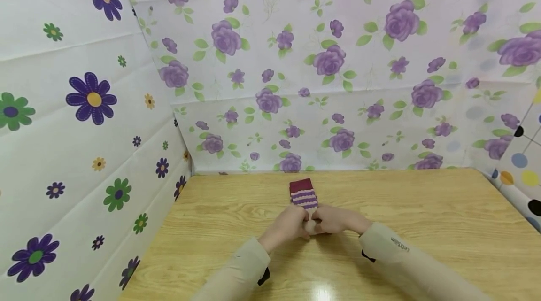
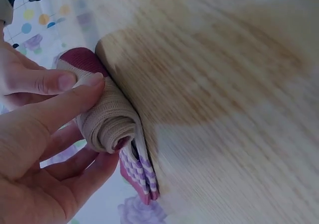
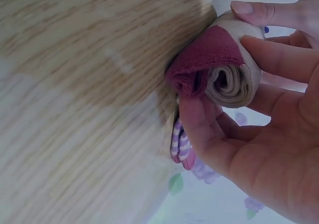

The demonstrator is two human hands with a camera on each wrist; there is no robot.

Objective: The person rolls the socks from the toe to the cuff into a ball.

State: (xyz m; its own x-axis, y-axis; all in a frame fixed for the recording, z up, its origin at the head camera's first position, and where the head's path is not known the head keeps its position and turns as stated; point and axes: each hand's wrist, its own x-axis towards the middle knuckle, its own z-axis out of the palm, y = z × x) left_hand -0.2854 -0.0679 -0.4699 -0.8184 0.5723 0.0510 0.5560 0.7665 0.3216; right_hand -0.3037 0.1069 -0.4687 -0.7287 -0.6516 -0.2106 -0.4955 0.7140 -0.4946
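Note:
A pair of socks (image 1: 303, 197), with dark red cuffs and purple and white stripes, lies on the wooden table. Its near part is wound into a beige roll (image 2: 115, 112), and the spiral of layers shows at both ends. My left hand (image 1: 287, 225) grips the roll's left end, thumb on the near side and fingers curled at the far side. From the right, my right hand (image 1: 336, 219) holds the other end, where a dark red heel patch (image 3: 212, 55) shows. The striped part stretches flat beyond the roll, away from me.
The wooden table (image 1: 220, 226) has its far edge against a wall covering (image 1: 253, 57) printed with purple roses. A flower-print sheet (image 1: 63, 150) hangs along the left side. At the right is a dotted sheet (image 1: 524, 165).

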